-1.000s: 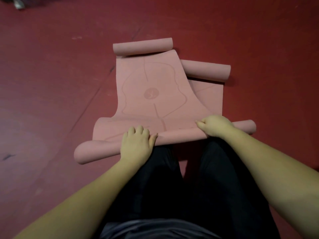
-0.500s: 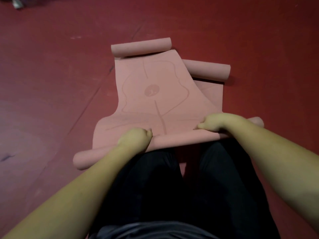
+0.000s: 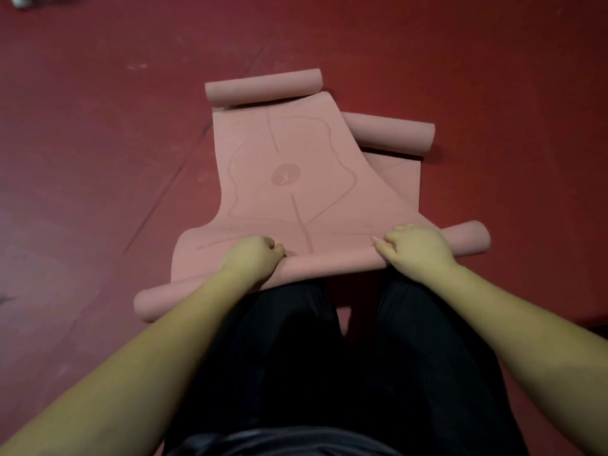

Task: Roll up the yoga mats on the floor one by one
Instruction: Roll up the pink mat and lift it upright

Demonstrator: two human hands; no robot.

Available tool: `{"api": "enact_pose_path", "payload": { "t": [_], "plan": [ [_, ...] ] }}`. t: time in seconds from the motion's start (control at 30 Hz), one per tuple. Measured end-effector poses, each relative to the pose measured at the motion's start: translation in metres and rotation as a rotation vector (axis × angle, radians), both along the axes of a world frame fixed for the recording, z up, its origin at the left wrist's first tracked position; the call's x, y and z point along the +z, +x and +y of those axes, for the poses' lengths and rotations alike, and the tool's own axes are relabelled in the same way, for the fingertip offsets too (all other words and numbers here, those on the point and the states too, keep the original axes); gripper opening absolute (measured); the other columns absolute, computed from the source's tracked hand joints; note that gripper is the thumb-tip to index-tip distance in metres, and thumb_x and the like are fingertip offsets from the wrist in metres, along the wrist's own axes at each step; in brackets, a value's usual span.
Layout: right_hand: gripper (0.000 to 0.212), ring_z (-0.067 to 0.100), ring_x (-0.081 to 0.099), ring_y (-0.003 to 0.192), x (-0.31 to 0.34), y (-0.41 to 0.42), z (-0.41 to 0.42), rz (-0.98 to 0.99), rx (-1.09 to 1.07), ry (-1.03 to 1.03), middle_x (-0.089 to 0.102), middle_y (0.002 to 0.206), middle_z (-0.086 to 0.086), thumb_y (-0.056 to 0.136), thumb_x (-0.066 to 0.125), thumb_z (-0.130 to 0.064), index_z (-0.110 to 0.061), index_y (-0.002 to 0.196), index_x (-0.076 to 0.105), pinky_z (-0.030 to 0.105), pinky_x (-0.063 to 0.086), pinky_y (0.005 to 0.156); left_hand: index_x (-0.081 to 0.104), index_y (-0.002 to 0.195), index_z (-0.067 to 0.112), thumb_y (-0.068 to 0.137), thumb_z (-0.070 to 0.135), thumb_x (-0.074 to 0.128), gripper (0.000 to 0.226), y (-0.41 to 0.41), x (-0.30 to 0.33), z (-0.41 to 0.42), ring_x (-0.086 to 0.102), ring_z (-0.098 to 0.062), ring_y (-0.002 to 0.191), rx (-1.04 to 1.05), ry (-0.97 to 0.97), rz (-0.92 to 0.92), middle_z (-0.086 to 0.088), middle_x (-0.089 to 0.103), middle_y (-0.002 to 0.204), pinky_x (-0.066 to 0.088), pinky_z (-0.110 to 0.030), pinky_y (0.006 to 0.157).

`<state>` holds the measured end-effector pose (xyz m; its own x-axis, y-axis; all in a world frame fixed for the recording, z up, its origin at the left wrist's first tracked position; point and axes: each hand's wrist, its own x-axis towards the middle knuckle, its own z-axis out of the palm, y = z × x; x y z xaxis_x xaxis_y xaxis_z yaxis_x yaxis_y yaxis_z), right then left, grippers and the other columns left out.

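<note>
A pink yoga mat (image 3: pixel 286 179) with a line pattern lies on the red floor in front of my knees. Its near end is rolled into a long tube (image 3: pixel 329 261) that runs left to right. My left hand (image 3: pixel 251 258) grips the tube left of centre with curled fingers. My right hand (image 3: pixel 414 248) grips it right of centre, fingers curled over the top. The mat's far end curls into a small roll (image 3: pixel 263 87). A second pink mat (image 3: pixel 401 179) lies underneath at the right, with its own far roll (image 3: pixel 391 134).
The red floor (image 3: pixel 98 159) surrounds the mats on all sides. My legs in black trousers (image 3: pixel 329 357) sit just behind the rolled tube. A small grey object (image 3: pixel 19 1) lies at the far top left corner.
Both hands went from lying flatter on the tube to curling over it. The tube has rolled a little forward, away from me, and its right end has moved further right.
</note>
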<state>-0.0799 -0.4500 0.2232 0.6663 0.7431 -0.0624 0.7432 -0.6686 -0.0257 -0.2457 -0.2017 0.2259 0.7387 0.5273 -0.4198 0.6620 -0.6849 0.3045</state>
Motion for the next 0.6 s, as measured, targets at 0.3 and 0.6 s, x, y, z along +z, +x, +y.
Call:
{"api": "enact_pose_path", "payload": {
  "t": [0.3, 0.6],
  "plan": [
    [0.064, 0.032, 0.061, 0.099, 0.011, 0.022, 0.024, 0.197, -0.112, -0.237, 0.068, 0.11, 0.017, 0.1, 0.025, -0.054, -0.013, 0.109, 0.072, 0.034, 0.043, 0.075, 0.067, 0.068, 0.012, 0.092, 0.05, 0.037, 0.054, -0.038, -0.01, -0.025, 0.057, -0.035, 0.071, -0.216, 0.514, -0.292, -0.011, 0.059, 0.071, 0.042, -0.039, 0.058],
    [0.065, 0.034, 0.048, 0.128, 0.048, 0.033, 0.041, 0.387, -0.209, -0.369, 0.049, 0.143, 0.022, 0.103, 0.027, -0.05, 0.001, 0.134, 0.054, 0.034, 0.037, 0.102, 0.067, 0.092, 0.011, 0.104, 0.041, 0.028, 0.051, -0.012, 0.021, -0.004, 0.065, -0.036, 0.083, -0.259, 0.464, -0.289, -0.014, 0.07, 0.09, 0.04, -0.038, 0.063]
  ]
}}
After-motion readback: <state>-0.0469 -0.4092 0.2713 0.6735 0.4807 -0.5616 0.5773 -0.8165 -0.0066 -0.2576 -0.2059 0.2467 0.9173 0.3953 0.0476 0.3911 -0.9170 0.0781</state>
